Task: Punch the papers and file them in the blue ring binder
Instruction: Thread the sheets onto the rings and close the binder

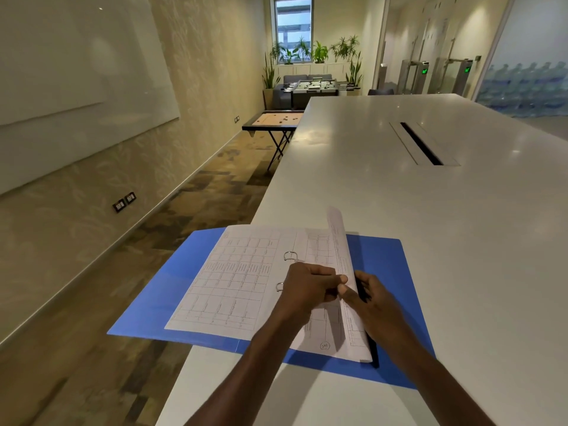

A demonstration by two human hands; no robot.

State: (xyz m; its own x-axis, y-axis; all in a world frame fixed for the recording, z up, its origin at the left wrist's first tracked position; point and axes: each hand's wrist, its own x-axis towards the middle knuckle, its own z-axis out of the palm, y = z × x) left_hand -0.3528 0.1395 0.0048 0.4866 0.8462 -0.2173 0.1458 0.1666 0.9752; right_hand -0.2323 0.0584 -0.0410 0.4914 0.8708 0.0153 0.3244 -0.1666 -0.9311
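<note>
both hands' (307, 287) grip (373, 295) on raised papers (341, 256) over binder (172, 290)

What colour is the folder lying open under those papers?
Blue: the open ring binder, in the head view.

Print on the papers (239, 278) too small; ring binder (172, 290) rings partly hidden.

Both your bare forearms come up from the bottom edge, and your left hand (309, 285) and right hand (368, 295) meet mid-frame, fingers curled, pinching.
</note>
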